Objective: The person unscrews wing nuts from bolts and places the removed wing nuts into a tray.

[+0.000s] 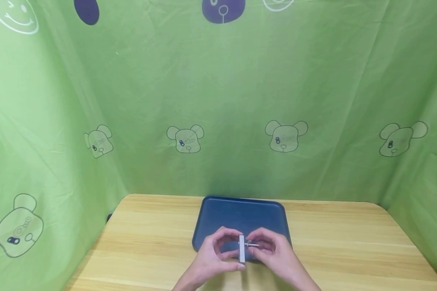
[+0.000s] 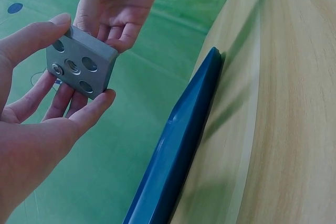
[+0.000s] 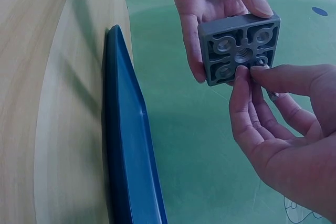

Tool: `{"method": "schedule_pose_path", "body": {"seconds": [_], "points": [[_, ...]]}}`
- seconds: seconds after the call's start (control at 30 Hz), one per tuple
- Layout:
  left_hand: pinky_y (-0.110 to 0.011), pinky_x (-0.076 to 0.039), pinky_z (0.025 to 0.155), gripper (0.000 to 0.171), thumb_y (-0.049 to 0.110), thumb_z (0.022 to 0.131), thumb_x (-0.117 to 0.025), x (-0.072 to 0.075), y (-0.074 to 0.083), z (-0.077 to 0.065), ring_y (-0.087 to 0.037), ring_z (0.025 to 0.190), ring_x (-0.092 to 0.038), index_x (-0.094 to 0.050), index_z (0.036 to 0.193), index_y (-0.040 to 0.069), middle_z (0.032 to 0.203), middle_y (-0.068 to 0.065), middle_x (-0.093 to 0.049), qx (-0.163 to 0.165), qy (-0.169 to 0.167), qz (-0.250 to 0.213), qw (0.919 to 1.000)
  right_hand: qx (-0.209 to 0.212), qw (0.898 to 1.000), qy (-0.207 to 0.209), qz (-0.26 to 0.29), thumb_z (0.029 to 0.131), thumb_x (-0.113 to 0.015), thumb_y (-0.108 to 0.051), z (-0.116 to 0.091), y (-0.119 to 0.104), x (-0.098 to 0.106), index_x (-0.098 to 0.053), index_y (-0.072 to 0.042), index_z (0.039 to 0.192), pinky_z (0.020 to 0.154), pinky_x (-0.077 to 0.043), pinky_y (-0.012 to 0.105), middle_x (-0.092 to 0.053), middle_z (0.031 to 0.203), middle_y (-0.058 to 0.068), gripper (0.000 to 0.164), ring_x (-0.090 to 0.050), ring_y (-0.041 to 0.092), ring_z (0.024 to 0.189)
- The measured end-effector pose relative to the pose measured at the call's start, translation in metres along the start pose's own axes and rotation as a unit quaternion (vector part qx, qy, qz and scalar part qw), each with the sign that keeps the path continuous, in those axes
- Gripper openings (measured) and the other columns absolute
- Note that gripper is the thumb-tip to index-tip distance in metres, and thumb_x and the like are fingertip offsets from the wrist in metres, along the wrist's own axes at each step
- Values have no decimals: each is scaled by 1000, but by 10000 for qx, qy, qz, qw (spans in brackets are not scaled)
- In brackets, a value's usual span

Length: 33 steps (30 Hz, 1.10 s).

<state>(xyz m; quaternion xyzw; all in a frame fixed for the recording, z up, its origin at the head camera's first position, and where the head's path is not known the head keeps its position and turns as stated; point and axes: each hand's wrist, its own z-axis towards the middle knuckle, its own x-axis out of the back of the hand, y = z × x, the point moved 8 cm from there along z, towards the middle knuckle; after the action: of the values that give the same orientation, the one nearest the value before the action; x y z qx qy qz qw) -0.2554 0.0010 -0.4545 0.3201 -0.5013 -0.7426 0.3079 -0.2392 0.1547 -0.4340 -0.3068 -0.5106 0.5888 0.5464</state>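
Observation:
My left hand (image 1: 211, 256) holds a small square grey plate (image 1: 242, 249) on edge, thumb and fingers at its rim. One face, in the left wrist view, has several round holes, with a bolt head (image 2: 57, 69) in one corner hole. The opposite face is ribbed, as the right wrist view shows. The bolt's shank (image 1: 253, 244) sticks out rightward from the plate. My right hand (image 1: 278, 254) pinches the bolt close to the ribbed face with thumb and fingertips. Those fingers partly cover the shank; whether a nut or washer sits on it, I cannot tell.
A dark blue tray (image 1: 240, 210) lies on the wooden table (image 1: 142, 238) just beyond and below my hands. Green curtain (image 1: 240, 89) with bear drawings surrounds the table at the back and sides.

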Motion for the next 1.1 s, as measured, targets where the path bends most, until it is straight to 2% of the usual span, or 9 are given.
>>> {"method": "schedule_pose_path", "body": {"seconds": [0.23,0.5,0.7,0.83,0.97,1.1], "points": [[-50,-54,107,63,-13,73,-82,0,0,0,-29,126,-56,-57,131,-7,134,-23,-51,31,22,6,10000,120,9998,-24,-129,91,-75,-3,0,-2,0,-69,-2,109,88,-65,31,-70,106,16,19,-73,16,99],[-50,-54,107,62,-12,74,-82,1,0,0,-30,127,-56,-59,130,-4,134,-22,-52,48,25,1,10000,-187,9995,68,-246,95,-73,-12,1,-1,0,-69,-5,108,85,-65,30,-70,106,13,15,-73,19,98],[-50,-54,107,62,-12,74,-82,1,0,-1,-31,126,-56,-58,131,-5,134,-25,-51,59,26,7,10000,-306,9995,39,-95,102,-65,-17,2,0,0,-70,-3,108,78,-67,38,-70,105,15,16,-73,20,94],[-50,-54,107,62,-12,74,-82,0,-1,-1,-31,126,-57,-58,130,-6,133,-22,-53,88,34,75,9999,-244,9996,36,-139,105,-58,-16,3,1,2,-70,-4,105,75,-68,38,-71,102,13,18,-72,19,91],[-50,-54,107,62,-12,74,-82,-1,-1,-1,-32,126,-57,-56,131,-9,132,-21,-53,88,2,72,9999,-206,9997,36,-150,105,-59,-16,3,2,3,-70,-4,104,74,-68,38,-72,100,12,17,-72,19,89],[-50,-54,107,62,-12,74,-82,-1,-2,-1,-32,126,-57,-57,131,-7,133,-22,-53,118,12,45,9999,-200,9997,32,-170,104,-62,-17,3,2,3,-71,-6,105,74,-67,38,-72,99,12,14,-72,20,87]]}}
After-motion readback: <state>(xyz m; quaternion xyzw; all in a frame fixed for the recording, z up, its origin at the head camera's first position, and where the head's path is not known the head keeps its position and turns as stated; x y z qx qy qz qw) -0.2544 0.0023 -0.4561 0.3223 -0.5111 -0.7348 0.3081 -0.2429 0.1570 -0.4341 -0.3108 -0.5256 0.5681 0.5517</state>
